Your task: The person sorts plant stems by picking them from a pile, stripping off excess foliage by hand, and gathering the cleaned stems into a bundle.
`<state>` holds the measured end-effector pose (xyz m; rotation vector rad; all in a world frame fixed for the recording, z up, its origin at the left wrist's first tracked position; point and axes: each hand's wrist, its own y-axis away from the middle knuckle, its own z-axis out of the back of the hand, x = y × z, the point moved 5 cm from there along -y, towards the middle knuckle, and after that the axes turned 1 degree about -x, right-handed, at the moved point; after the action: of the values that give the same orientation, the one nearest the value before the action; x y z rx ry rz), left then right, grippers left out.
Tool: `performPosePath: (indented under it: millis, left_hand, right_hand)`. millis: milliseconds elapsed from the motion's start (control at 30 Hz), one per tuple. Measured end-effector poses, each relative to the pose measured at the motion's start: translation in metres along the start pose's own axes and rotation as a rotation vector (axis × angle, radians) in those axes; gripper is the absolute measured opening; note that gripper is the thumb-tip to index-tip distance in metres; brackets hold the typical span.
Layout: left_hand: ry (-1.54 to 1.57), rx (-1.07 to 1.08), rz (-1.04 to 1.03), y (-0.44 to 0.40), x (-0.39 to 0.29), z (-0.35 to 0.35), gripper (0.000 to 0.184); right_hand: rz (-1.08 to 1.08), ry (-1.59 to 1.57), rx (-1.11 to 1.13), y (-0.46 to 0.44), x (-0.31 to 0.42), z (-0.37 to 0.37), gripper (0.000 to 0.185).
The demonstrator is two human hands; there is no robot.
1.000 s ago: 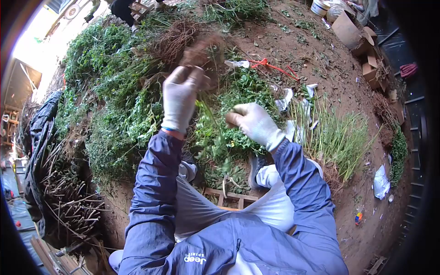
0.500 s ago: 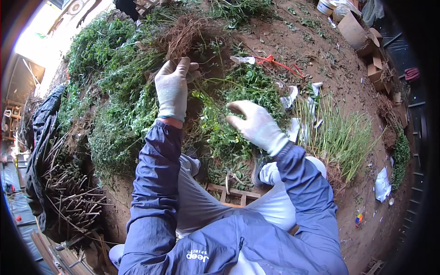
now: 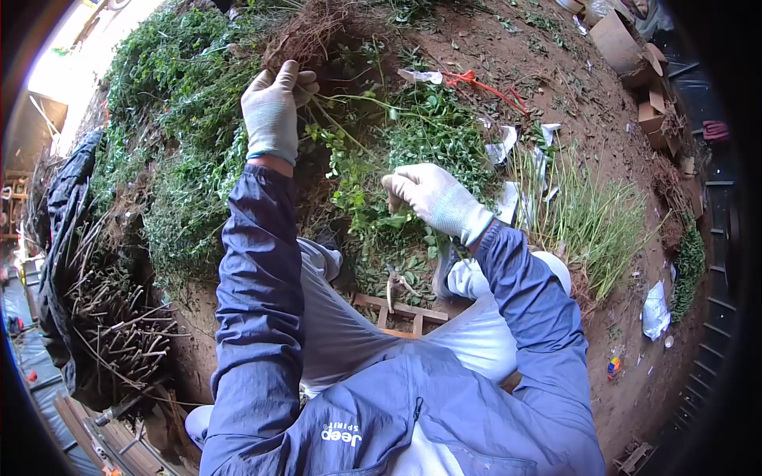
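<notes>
My left hand [image 3: 274, 111], in a pale knitted glove, pinches thin green plant stems [image 3: 333, 120] just below a tangle of brown roots [image 3: 309, 36]. From its fingers the stems slant down and right towards yellow-green leaves [image 3: 349, 178]. My right hand [image 3: 436, 198], gloved too, has its fingers curled together beside those leaves, above a heap of cut greenery [image 3: 436, 139]. Whatever lies between its fingertips is hidden.
Leafy plants [image 3: 171, 135] pile up on the left, above a bundle of cut sticks [image 3: 119, 341]. To the right lie a sheaf of green stalks [image 3: 591, 230], white scraps [image 3: 502, 145] and red string [image 3: 484, 83]. A small wooden frame [image 3: 401, 313] sits between my legs.
My left hand has shifted up and left with the stems. The right hand's fingers, apart before, have closed, and that hand sits slightly left and lower.
</notes>
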<state>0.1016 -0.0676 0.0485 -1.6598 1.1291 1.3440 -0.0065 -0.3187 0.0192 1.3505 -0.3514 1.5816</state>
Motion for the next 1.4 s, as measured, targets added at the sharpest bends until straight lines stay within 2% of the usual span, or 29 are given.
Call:
performPosePath:
  millis: [200,267,300,400,467,500,567,600,667,700,767,800,833,867,900,933,1000,1033,1067,1133,1200,1233,1267,1400]
  left_hand:
    - [0.046,-0.097,0.004,-0.011,0.003,0.025,0.018]
    - [0.061,-0.175,-0.033,-0.024,0.008,0.04,0.017]
    - [0.039,-0.177,0.024,-0.029,0.015,0.047,0.018]
    - [-0.012,-0.245,-0.061,-0.029,0.006,0.052,0.019]
    - [0.065,-0.273,-0.024,-0.036,0.011,0.06,0.017]
    - [0.11,-0.281,0.0,-0.038,0.016,0.063,0.017]
    - [0.083,-0.276,0.011,-0.037,0.022,0.061,0.018]
    - [0.068,-0.295,-0.011,-0.038,0.024,0.059,0.018]
    - [0.117,-0.305,-0.006,-0.04,0.03,0.056,0.019]
    - [0.131,-0.313,-0.032,-0.042,0.028,0.058,0.02]
    - [0.133,-0.418,-0.025,-0.056,0.027,0.086,0.018]
    - [0.337,-0.522,-0.013,-0.061,0.026,0.103,0.019]
    - [0.248,-0.5,0.03,-0.079,0.039,0.143,0.023]
    - [0.287,-0.537,0.075,-0.074,0.036,0.152,0.03]
    - [0.438,-0.635,0.023,-0.083,0.042,0.163,0.035]
    - [0.426,-0.591,0.068,-0.07,0.035,0.149,0.03]
    - [0.387,-0.511,0.042,-0.05,0.018,0.11,0.024]
    - [0.402,-0.473,0.017,-0.049,0.019,0.096,0.025]
    - [0.461,-0.436,0.0,-0.04,0.008,0.07,0.024]
    - [0.361,-0.367,0.128,-0.034,0.016,0.049,0.025]
    - [0.302,-0.311,0.158,-0.013,0.009,0.017,0.026]
    - [0.294,-0.254,0.128,-0.006,0.01,0.004,0.026]
    - [0.372,-0.101,0.118,-0.005,0.013,-0.003,0.027]
    - [0.282,-0.108,0.153,0.021,0.022,-0.021,0.028]
  right_hand:
    - [0.057,0.209,-0.064,0.026,0.02,0.01,0.039]
    - [-0.015,0.153,-0.075,0.037,0.016,0.011,0.04]
    - [0.054,0.201,-0.076,0.041,0.013,0.012,0.037]
    - [0.35,0.547,-0.184,0.061,0.014,0.011,0.032]
    - [0.451,0.532,-0.175,0.074,0.021,0.016,0.028]
    - [0.045,0.293,-0.079,0.075,0.008,0.022,0.023]
    - [0.204,0.414,-0.096,0.083,0.014,0.026,0.021]
    - [0.383,0.583,-0.158,0.089,0.014,0.028,0.019]
    - [0.486,0.685,-0.25,0.098,0.013,0.032,0.018]
    - [0.533,0.768,-0.222,0.106,0.016,0.036,0.015]
    - [0.477,0.818,-0.144,0.118,0.006,0.044,0.012]
    - [0.571,0.842,-0.159,0.126,0.002,0.051,0.011]
    - [0.531,0.821,-0.097,0.128,-0.012,0.059,0.01]
    - [0.485,0.785,-0.05,0.128,-0.026,0.069,0.011]
    - [0.467,0.797,-0.065,0.126,-0.034,0.079,0.011]
    - [0.303,0.75,-0.056,0.12,-0.043,0.087,0.018]
    - [0.199,0.549,-0.281,0.109,-0.048,0.09,0.027]
    - [0.182,0.597,-0.3,0.102,-0.043,0.086,0.033]
    - [0.272,0.582,-0.318,0.094,-0.036,0.079,0.031]
    - [0.405,0.507,-0.253,0.078,-0.018,0.063,0.029]
    - [0.403,0.357,-0.27,0.064,0.004,0.048,0.027]
    - [0.432,0.337,-0.284,0.058,0.016,0.042,0.027]
    - [0.482,0.348,-0.335,0.05,0.023,0.037,0.026]
    - [0.38,0.272,-0.412,0.022,0.027,0.026,0.031]
